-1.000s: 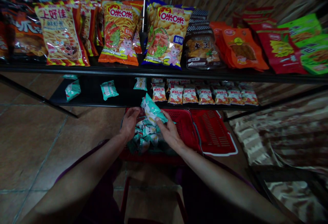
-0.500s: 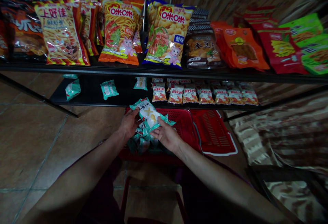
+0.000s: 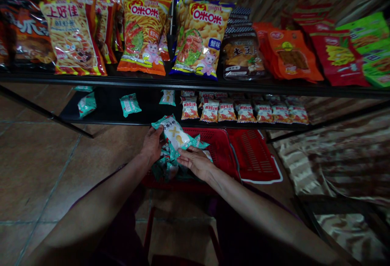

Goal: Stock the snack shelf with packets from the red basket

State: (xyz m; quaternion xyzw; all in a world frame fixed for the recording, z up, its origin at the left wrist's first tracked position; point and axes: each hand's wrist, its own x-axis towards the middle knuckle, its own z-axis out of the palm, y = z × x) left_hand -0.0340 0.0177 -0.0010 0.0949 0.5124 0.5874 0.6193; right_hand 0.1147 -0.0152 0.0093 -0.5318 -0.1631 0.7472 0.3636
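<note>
A teal and white snack bag (image 3: 176, 133), printed with a yellow X shape, is tilted between my two hands above a red shopping basket (image 3: 221, 144). My left hand (image 3: 153, 142) grips its upper left edge, thumb on the front. At the lower right corner, my right hand (image 3: 195, 160) pinches the bag between thumb and fingers. Several more teal bags (image 3: 170, 170) lie heaped in the basket just beneath, partly hidden by my hands.
The lower black shelf (image 3: 112, 113) holds a few spaced teal bags (image 3: 130, 104) and rows of small white and orange bags (image 3: 227, 111). Larger snack bags (image 3: 141, 34) stand on the upper shelf. Another red basket (image 3: 252, 156) is at the right. Brown cloth hangs at far right.
The held bag has shifted slightly left and down. My right hand has slid down toward its lower corner, while my left hand keeps its grip.
</note>
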